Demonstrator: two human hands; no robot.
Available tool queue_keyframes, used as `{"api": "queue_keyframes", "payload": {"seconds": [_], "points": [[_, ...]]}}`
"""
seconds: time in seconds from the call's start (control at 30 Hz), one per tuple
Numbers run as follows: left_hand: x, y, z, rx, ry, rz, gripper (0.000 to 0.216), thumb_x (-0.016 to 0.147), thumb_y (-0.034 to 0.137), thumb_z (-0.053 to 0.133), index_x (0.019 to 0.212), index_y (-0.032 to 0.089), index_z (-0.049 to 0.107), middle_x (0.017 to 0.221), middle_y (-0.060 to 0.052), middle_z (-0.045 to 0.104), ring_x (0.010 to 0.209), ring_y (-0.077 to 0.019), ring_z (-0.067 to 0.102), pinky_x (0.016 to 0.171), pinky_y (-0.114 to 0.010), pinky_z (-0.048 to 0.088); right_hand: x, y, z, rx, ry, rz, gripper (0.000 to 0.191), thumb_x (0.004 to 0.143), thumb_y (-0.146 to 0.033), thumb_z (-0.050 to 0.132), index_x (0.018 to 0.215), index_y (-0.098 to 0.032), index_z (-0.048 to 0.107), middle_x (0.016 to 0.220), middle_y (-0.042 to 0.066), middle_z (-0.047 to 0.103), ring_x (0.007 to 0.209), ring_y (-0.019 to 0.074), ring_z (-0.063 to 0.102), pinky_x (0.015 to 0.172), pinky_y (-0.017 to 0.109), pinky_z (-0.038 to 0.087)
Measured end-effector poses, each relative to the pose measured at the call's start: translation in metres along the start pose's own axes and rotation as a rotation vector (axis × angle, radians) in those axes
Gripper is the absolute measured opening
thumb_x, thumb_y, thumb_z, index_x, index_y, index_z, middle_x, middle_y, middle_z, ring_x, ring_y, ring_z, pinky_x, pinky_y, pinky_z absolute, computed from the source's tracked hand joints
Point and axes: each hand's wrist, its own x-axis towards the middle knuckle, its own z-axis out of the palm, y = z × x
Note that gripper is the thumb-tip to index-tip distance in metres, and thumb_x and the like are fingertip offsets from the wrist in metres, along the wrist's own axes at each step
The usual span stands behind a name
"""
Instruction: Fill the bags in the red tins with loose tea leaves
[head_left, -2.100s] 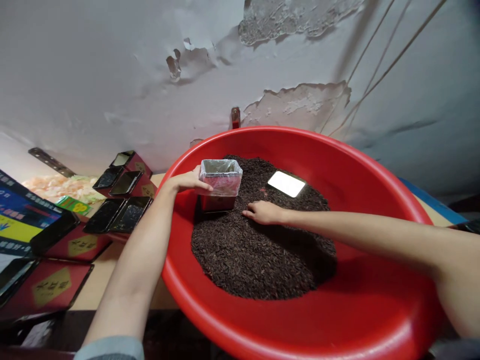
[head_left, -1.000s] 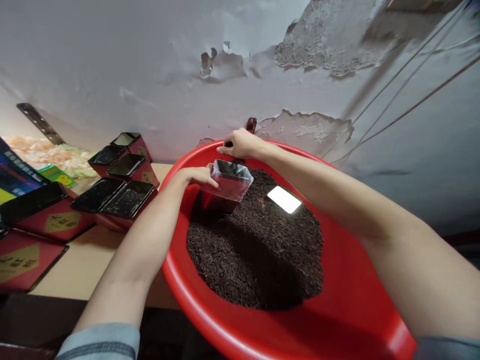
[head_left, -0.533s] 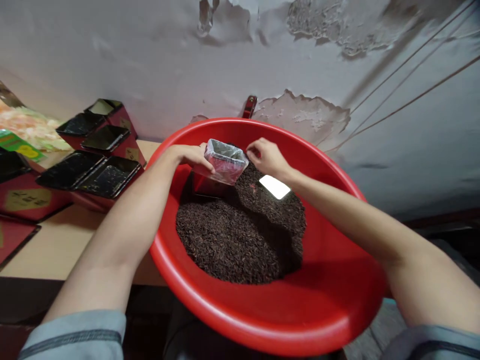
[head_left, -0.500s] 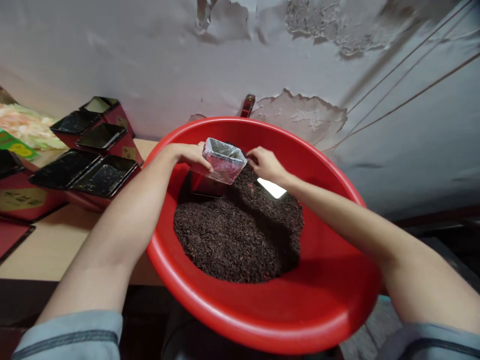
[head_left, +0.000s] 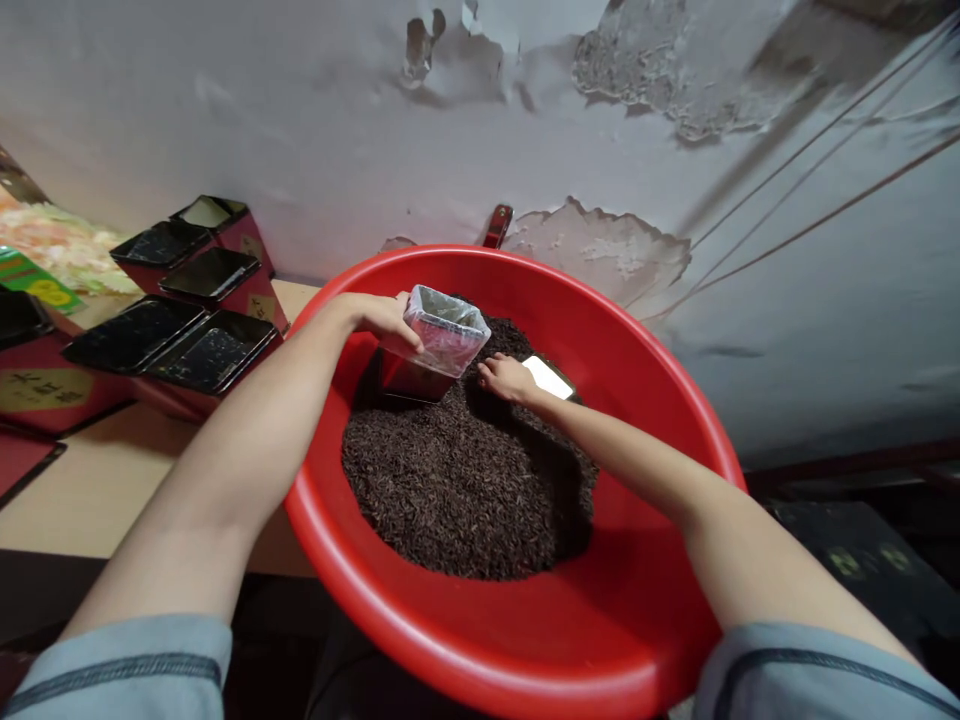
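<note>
The left arm (head_left: 225, 480) extends across the red basin's (head_left: 637, 560) left rim; the left hand (head_left: 391, 322) grips just inside, thumb nearer. Over the basin's right rim comes the right arm (head_left: 622, 450), the right hand (head_left: 504, 377) back-up beyond the basin's middle, fingers bent. Grey-blue sleeves (head_left: 172, 690) end outside the basin.

- One left hand (head_left: 388, 320), one right hand (head_left: 507, 378)
- Two grey-blue sleeves (head_left: 124, 668)
- One red basin (head_left: 637, 610)
- One heap of dark flakes (head_left: 457, 480)
- One lined tin (head_left: 416, 378) inside the basin
- Seven more tins (head_left: 214, 352) on one surface (head_left: 90, 505), two cut off at the left edge
- One bright white rectangle (head_left: 550, 377)
- One green packet (head_left: 36, 275)
- Two wall brackets (head_left: 498, 227)
- At least two cords (head_left: 855, 203)
</note>
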Motion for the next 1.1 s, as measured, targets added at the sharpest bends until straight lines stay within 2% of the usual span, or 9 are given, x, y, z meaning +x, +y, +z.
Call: {"api": "queue_keyframes", "payload": {"seconds": [0.07, 0.13, 0.33, 0.47, 0.6, 0.73, 0.9, 1.0, 1.1], "points": [[0.004, -0.003, -0.001, 0.019, 0.002, 0.018, 0.127, 0.049, 0.05, 0.086, 0.157, 0.021, 0.025, 0.137, -0.016, 0.054, 0.124, -0.0383, 0.055, 0.096, -0.042, 0.05, -0.005, -0.001, 0.005, 0.0, 0.001, -0.032, 0.05, 0.108, -0.041, 0.029, 0.132, -0.014, 0.063, 0.141, 0.018, 0.058, 0.129, 0.0268, 0.056, 0.109, 0.034, 0.039], [0.008, -0.005, -0.001, 0.027, 0.005, 0.022, 0.127, 0.049, 0.049, 0.085, 0.158, 0.02, 0.025, 0.134, -0.016, 0.056, 0.123, -0.0387, 0.055, 0.097, -0.042, 0.049, -0.01, -0.005, 0.013, 0.009, -0.016, -0.053, 0.046, 0.107, -0.043, 0.036, 0.128, -0.014, 0.065, 0.139, 0.017, 0.059, 0.129, 0.0256, 0.055, 0.111, 0.031, 0.037], [0.015, -0.016, -0.002, 0.064, 0.014, 0.078, 0.122, 0.053, 0.049, 0.081, 0.158, 0.021, 0.026, 0.125, -0.012, 0.06, 0.12, -0.0372, 0.057, 0.096, -0.041, 0.049, -0.02, -0.022, 0.027, 0.061, -0.007, 0.013, 0.05, 0.107, -0.049, 0.03, 0.126, -0.014, 0.06, 0.141, 0.021, 0.055, 0.13, 0.0313, 0.052, 0.107, 0.038, 0.04], [0.011, -0.012, -0.001, 0.046, 0.003, 0.07, 0.123, 0.051, 0.05, 0.083, 0.157, 0.021, 0.026, 0.127, -0.013, 0.061, 0.12, -0.0381, 0.057, 0.098, -0.042, 0.048, -0.026, -0.029, 0.029, 0.118, -0.076, -0.002, 0.045, 0.106, -0.049, 0.036, 0.106, -0.015, 0.066, 0.114, 0.017, 0.07, 0.106, 0.0256, 0.065, 0.092, 0.033, 0.045], [0.001, 0.002, -0.001, 0.023, -0.003, 0.018, 0.126, 0.048, 0.051, 0.085, 0.155, 0.016, 0.028, 0.133, -0.018, 0.058, 0.125, -0.0405, 0.054, 0.101, -0.043, 0.047, -0.028, -0.027, 0.02, 0.211, -0.089, 0.016, 0.044, 0.102, -0.048, 0.047, 0.08, -0.015, 0.066, 0.083, 0.009, 0.071, 0.076, 0.018, 0.064, 0.071, 0.026, 0.044], [-0.001, 0.004, -0.002, 0.062, 0.002, 0.012, 0.127, 0.049, 0.055, 0.085, 0.155, 0.016, 0.027, 0.132, -0.018, 0.059, 0.124, -0.041, 0.055, 0.101, -0.045, 0.048, -0.023, -0.015, -0.011, 0.344, -0.015, 0.078, 0.042, 0.101, -0.046, 0.047, 0.075, -0.016, 0.064, 0.068, 0.002, 0.064, 0.06, 0.0126, 0.055, 0.059, 0.023, 0.039], [0.006, -0.006, -0.001, 0.027, -0.003, 0.073, 0.123, 0.051, 0.051, 0.084, 0.156, 0.021, 0.028, 0.13, -0.016, 0.059, 0.119, -0.0383, 0.059, 0.094, -0.042, 0.052, -0.007, -0.007, -0.081, 0.531, 0.184, 0.13, 0.045, 0.101, -0.052, 0.041, 0.075, -0.018, 0.056, 0.059, -0.002, 0.052, 0.05, 0.0107, 0.044, 0.05, 0.023, 0.034], [0.006, -0.004, -0.001, 0.014, -0.006, 0.042, 0.124, 0.05, 0.049, 0.084, 0.157, 0.018, 0.027, 0.132, -0.017, 0.059, 0.123, -0.0381, 0.057, 0.096, -0.042, 0.052, 0.004, -0.021, -0.126, 0.765, 0.349, 0.043, 0.043, 0.097, -0.055, 0.049, 0.072, -0.019, 0.054, 0.059, -0.001, 0.053, 0.048, 0.0109, 0.045, 0.048, 0.023, 0.034], [0.0, 0.003, -0.002, 0.061, 0.005, -0.007, 0.125, 0.05, 0.049, 0.083, 0.156, 0.015, 0.027, 0.136, -0.019, 0.058, 0.127, -0.0384, 0.054, 0.102, -0.043, 0.049, 0.013, -0.048, -0.161, 0.706, 0.455, -0.114, 0.044, 0.095, -0.054, 0.054, 0.069, -0.018, 0.055, 0.058, -0.001, 0.05, 0.051, 0.0108, 0.043, 0.05, 0.023, 0.032]]}}
